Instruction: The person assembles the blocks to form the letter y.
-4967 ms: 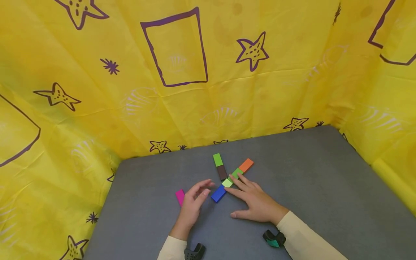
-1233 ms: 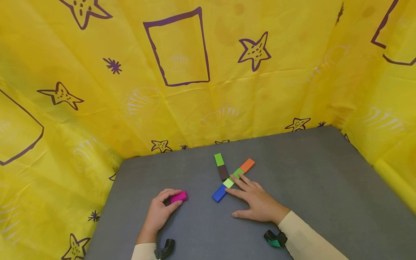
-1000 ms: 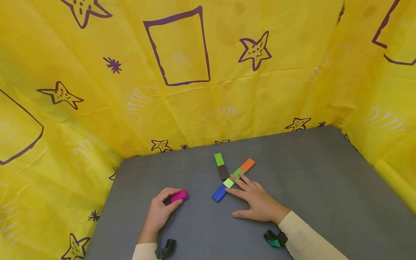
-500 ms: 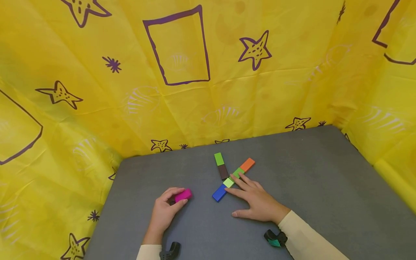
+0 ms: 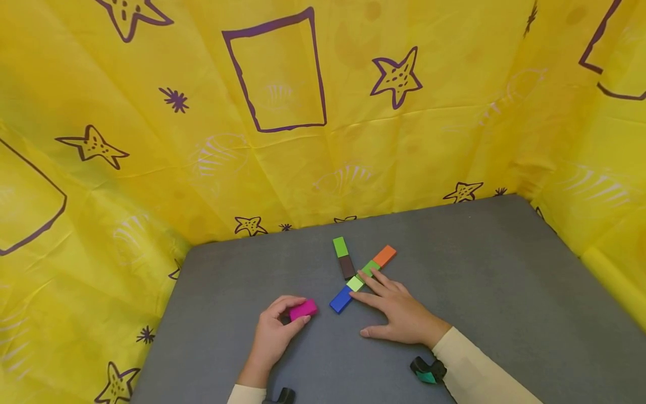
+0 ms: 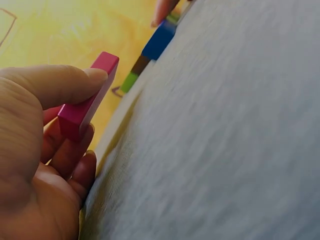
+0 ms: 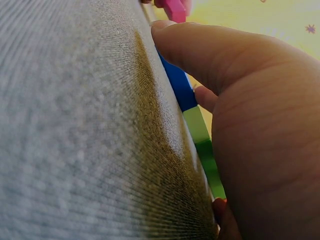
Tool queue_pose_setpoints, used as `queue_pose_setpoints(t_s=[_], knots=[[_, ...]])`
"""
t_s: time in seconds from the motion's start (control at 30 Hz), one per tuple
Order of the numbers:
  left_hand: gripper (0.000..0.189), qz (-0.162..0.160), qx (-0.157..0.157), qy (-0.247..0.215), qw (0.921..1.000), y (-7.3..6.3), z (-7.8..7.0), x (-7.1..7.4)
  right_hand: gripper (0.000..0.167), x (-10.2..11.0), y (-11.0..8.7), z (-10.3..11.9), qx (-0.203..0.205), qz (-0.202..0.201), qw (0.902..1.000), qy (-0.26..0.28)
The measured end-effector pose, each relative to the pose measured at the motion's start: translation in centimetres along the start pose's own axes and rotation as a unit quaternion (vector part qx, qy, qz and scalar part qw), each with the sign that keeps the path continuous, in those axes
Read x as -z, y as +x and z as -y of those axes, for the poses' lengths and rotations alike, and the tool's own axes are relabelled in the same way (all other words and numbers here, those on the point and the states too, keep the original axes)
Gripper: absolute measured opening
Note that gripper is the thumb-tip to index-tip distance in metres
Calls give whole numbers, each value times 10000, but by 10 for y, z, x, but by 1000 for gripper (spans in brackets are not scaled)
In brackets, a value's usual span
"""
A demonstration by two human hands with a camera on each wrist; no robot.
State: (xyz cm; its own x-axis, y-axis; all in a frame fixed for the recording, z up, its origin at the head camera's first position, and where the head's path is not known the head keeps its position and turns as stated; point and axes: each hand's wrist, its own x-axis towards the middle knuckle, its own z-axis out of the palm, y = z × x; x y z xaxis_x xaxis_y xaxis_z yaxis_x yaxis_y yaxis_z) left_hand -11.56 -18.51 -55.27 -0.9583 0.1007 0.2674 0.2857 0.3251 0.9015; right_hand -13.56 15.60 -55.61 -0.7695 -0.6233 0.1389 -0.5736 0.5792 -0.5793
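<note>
My left hand [image 5: 272, 335] pinches a pink block [image 5: 304, 309] between thumb and fingers, just left of the row of blocks. In the left wrist view the pink block [image 6: 92, 97] slants upward under the thumb. My right hand [image 5: 401, 314] lies spread, its fingertips on a diagonal row. That row runs from a blue block [image 5: 340, 299] through a light green block [image 5: 355, 283] and a green block [image 5: 372, 266] to an orange block [image 5: 386, 256]. A dark brown block [image 5: 346, 267] and a bright green block [image 5: 340, 247] form a second line, meeting the row near its middle.
The blocks lie on a grey table [image 5: 454, 258]. Behind it and along both sides hangs a yellow cloth [image 5: 348, 146] with dark starfish drawings. Each wrist wears a black device, such as the right wrist's camera mount [image 5: 428, 370].
Five seconds ago the pink block lay on the table beside my left hand. My left hand now grips it and has carried it rightward, closer to the blue block. The right hand stays put.
</note>
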Motion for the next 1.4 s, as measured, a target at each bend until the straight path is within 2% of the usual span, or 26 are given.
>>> queue_pose_setpoints(t_s=[0.27,0.43,0.63,0.77,0.83,0.9,1.0,1.1,1.23,1.4], knots=[[44,-91,-344,214,9991,-4,-7,-14,78,0,1,2,12,0,10000,-25],[50,-195,-667,655,9954,-5,-8,-23,79,0,0,1,28,-18,10000,-6],[52,-159,-657,1376,9882,-9,-12,-34,79,0,1,1,33,-19,10000,-38],[50,-36,-561,1898,9802,-11,-15,-38,78,0,1,1,62,-44,9999,-84],[48,87,-461,2011,9784,-11,-15,-37,78,0,1,1,62,-52,9999,-99],[49,276,-482,1795,9822,-11,-14,-33,78,1,1,2,43,-39,9999,-97],[54,659,-568,1214,9888,-11,-10,-23,78,1,1,2,0,1,10000,-83],[68,1013,-657,656,9905,-10,-6,-12,78,1,1,3,-4,10,10000,-71],[73,1276,-612,501,9887,-9,-3,-6,78,2,1,3,-14,17,10000,-75],[71,1317,-581,565,9880,-9,-4,-5,78,1,1,2,-15,14,10000,-68]])
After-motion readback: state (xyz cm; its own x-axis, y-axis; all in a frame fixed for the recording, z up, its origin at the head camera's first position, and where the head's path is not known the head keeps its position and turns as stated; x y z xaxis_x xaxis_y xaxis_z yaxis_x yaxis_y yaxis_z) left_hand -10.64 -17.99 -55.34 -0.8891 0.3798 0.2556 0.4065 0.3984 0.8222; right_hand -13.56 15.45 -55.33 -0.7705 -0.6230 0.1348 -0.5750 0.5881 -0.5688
